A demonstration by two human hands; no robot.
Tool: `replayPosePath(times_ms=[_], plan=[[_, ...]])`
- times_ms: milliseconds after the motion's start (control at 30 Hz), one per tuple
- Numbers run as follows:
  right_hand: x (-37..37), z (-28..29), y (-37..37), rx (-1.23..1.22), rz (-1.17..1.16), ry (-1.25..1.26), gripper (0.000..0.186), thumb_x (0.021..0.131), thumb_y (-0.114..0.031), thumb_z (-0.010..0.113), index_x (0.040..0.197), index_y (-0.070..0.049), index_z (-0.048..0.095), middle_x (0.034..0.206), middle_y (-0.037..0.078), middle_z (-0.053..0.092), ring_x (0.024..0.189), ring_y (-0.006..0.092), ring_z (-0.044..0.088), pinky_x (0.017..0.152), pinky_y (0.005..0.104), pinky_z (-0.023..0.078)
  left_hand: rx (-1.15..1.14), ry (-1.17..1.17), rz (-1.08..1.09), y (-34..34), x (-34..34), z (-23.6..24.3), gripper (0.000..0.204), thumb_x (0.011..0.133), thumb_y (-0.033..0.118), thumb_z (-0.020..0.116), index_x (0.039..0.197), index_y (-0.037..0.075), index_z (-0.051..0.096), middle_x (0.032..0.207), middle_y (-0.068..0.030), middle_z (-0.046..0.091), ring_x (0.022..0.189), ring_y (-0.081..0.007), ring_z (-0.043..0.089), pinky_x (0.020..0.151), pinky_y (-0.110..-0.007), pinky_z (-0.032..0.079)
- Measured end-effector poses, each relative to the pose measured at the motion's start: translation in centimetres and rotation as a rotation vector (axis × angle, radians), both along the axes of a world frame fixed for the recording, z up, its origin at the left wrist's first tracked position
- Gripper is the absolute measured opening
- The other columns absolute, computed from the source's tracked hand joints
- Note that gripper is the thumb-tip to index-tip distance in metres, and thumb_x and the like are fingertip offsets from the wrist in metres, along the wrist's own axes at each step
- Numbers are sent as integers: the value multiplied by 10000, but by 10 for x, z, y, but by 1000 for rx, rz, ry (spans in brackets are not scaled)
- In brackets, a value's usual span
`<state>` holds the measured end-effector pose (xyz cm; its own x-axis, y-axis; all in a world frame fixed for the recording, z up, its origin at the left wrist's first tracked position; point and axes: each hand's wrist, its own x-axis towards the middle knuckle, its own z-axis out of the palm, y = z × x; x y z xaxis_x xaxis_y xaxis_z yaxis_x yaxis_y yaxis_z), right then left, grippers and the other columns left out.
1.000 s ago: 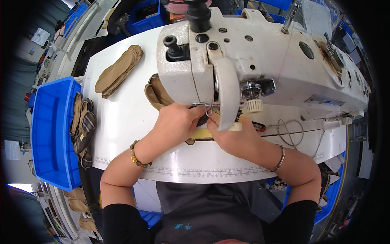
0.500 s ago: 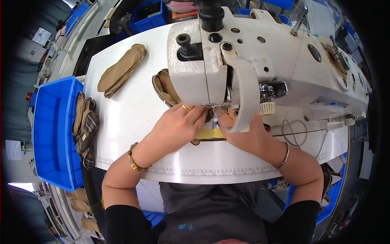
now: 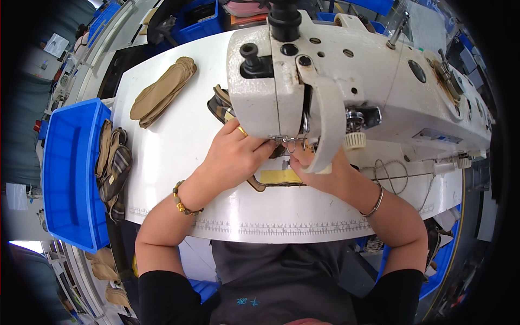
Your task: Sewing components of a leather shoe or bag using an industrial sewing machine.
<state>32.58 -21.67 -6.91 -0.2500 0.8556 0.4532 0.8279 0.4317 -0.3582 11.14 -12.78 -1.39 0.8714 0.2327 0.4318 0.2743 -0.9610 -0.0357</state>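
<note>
My left hand (image 3: 234, 156), a ring on one finger, has bent fingers on a tan and dark plaid fabric piece (image 3: 218, 103) at the needle of the white sewing machine (image 3: 390, 92). My right hand (image 3: 319, 165) is curled at the presser foot (image 3: 287, 142), its fingertips on the same piece and partly hidden by the white guard arm (image 3: 330, 114). A yellow strip (image 3: 276, 176) lies on the bed between my hands, with a brown edge of fabric beside it.
A stack of tan pieces (image 3: 162, 92) lies on the white table (image 3: 162, 157). A blue bin (image 3: 70, 179) stands at the left, plaid and tan pieces (image 3: 114, 173) beside it. A grey cord (image 3: 394, 179) lies at right. More blue bins (image 3: 197, 27) stand behind.
My left hand has shifted slightly up, its fingers spreading along the piece. The fabric's far end has gone further back, showing more plaid. The machine appears a little further right than a second ago.
</note>
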Motion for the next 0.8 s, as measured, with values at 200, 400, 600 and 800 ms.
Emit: replayPosePath(times_ms=[200,400,600,800], plan=[[-2,9,1,7,27,88,187,788,-33,716,962,-60,656,874,62,691,772,249,700,667,365,564,44,6,-51,1,3,-1,188,719,119,662,887,79,737,943,-5,658,960,-180,630,912,-352,465],[-14,12,-13,119,-23,-312,123,868,-132,627,861,-30,694,658,146,657,609,326,669,550,405,521,80,-30,-63,-4,3,-5,191,712,131,663,885,98,738,880,5,615,926,-170,618,870,-344,468],[-17,7,-15,-109,-133,233,118,890,-129,611,916,-61,704,556,84,601,543,284,646,483,389,495,58,-20,-84,-3,4,0,177,704,134,667,861,96,740,865,10,575,861,-168,592,822,-322,471],[-10,13,-12,72,-11,-12,148,860,-100,618,978,-71,702,636,70,642,557,257,656,491,381,498,63,-11,-92,-2,5,-2,145,702,126,672,826,85,735,857,4,561,830,-172,564,734,-291,469]])
